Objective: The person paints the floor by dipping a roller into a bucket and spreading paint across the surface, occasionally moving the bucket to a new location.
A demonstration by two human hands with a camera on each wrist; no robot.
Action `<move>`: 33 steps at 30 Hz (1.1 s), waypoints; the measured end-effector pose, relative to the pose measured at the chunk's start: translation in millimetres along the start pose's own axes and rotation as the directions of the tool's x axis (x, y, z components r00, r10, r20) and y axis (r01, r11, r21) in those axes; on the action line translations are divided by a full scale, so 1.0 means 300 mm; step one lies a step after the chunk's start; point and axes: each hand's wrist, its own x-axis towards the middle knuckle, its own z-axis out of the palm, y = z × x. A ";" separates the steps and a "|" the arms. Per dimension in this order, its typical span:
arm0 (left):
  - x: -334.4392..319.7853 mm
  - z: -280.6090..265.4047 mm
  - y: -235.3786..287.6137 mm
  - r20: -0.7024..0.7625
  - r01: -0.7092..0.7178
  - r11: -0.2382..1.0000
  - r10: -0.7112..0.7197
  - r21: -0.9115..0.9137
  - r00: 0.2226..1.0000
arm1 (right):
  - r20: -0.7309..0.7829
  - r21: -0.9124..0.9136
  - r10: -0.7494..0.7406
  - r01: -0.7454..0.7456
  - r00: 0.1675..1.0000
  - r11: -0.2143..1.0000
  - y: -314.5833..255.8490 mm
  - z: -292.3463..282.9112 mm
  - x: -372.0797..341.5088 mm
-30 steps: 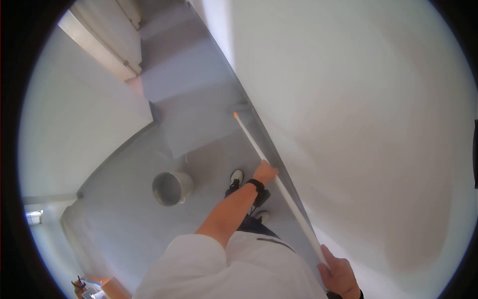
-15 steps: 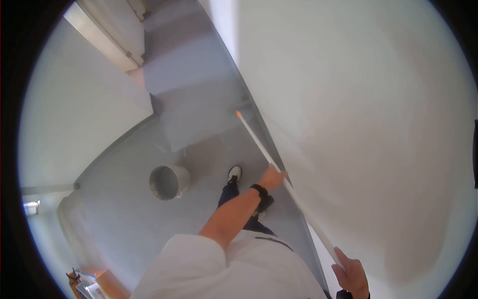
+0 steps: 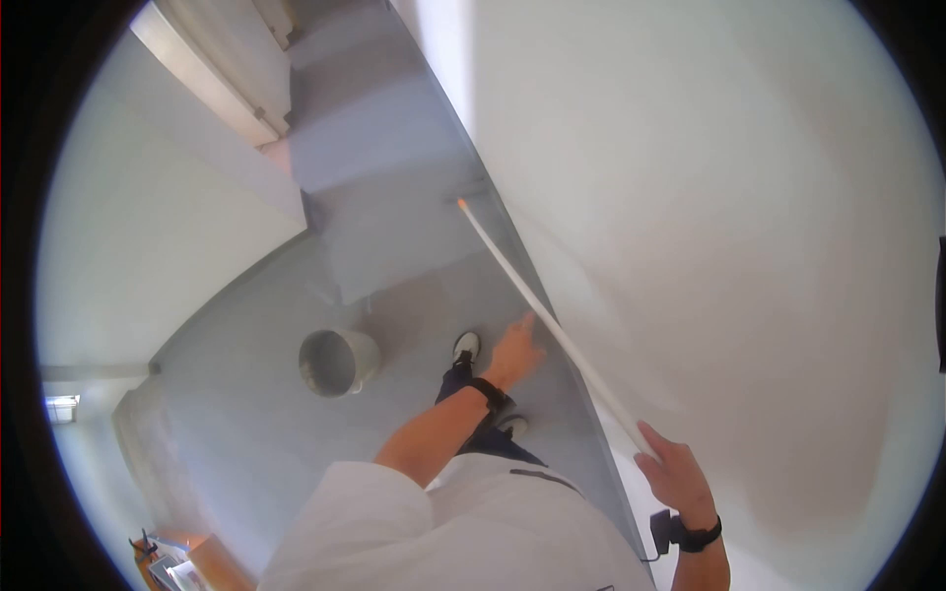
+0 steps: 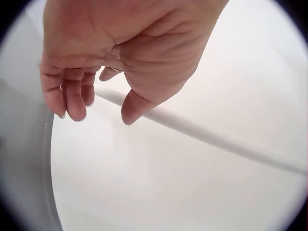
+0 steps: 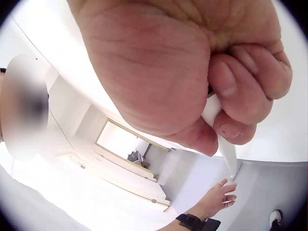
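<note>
A long white pole (image 3: 589, 372) with an orange tip (image 3: 461, 203) slants across the head view beside the wall. My right hand (image 3: 680, 477) grips its near part, and the right wrist view shows the fingers (image 5: 243, 96) curled round the white shaft. My left hand (image 3: 516, 353) is off the pole, just left of its middle. Its fingers (image 4: 74, 98) hang loose and parted in the left wrist view, with the pole passing behind them. A faint flat grey shape (image 3: 471, 189) lies on the floor by the orange tip.
A light grey bucket (image 3: 363, 361) stands on the grey floor (image 3: 236, 433), left of my shoes (image 3: 467, 345). The white wall (image 3: 739, 246) runs close along the right. Another wall corner (image 3: 304, 212) juts in at left. An orange-brown box (image 3: 217, 561) with items sits at lower left.
My left hand has let go of the pole and drawn slightly left. My right hand, still gripping it, has moved up and forward in the head view, and the orange tip has shifted a little farther away.
</note>
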 end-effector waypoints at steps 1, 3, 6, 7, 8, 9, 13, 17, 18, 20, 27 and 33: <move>-0.039 0.009 0.034 0.003 -0.004 1.000 0.004 0.000 1.000 | -0.004 0.001 0.003 -0.003 1.000 1.000 -0.003 0.004 0.000; -0.107 -0.010 0.090 -0.070 -0.342 0.935 0.348 0.092 0.935 | 0.003 0.040 0.083 -0.083 0.997 0.996 -0.046 0.022 0.010; -0.182 -0.074 0.214 -0.148 -0.348 0.922 0.373 0.167 0.916 | -0.090 0.008 -0.085 0.087 0.992 0.996 -0.052 0.036 0.045; -0.201 -0.099 0.243 -0.148 -0.350 0.922 0.375 0.167 0.915 | -0.091 0.007 -0.085 0.086 0.992 0.996 -0.063 0.038 0.058; -0.211 -0.128 0.268 -0.168 -0.384 0.905 0.413 0.180 0.895 | -0.100 0.027 -0.090 0.093 0.991 0.995 -0.079 0.039 0.077; -0.225 -0.123 0.274 -0.186 -0.418 0.887 0.452 0.198 0.872 | -0.111 0.049 -0.096 0.102 0.989 0.994 -0.073 0.057 0.075; -0.188 -0.173 0.309 -0.120 -0.539 0.808 0.575 0.240 0.809 | -0.085 -0.020 -0.043 0.042 0.995 0.999 -0.175 0.042 0.066; -0.178 -0.187 0.304 -0.060 -0.402 0.852 0.446 0.336 0.893 | -0.067 -0.081 0.027 -0.033 0.997 0.996 -0.199 0.057 -0.066; -0.163 -0.193 0.291 -0.012 -0.343 0.865 0.373 0.365 0.928 | -0.051 -0.057 0.057 -0.060 0.997 0.997 -0.211 0.051 -0.099; -0.173 -0.165 0.264 0.012 -0.350 0.865 0.371 0.360 0.929 | -0.047 -0.044 0.086 -0.088 0.995 0.995 -0.222 0.050 -0.187; -0.384 -0.093 0.298 0.259 -0.479 0.821 0.412 0.309 0.873 | -0.005 -0.081 0.166 -0.166 0.986 0.983 -0.213 0.063 -0.492; -0.384 -0.020 0.254 0.257 -0.586 0.718 0.527 0.376 0.810 | -0.041 0.020 0.164 -0.164 0.986 0.986 -0.143 0.072 -0.467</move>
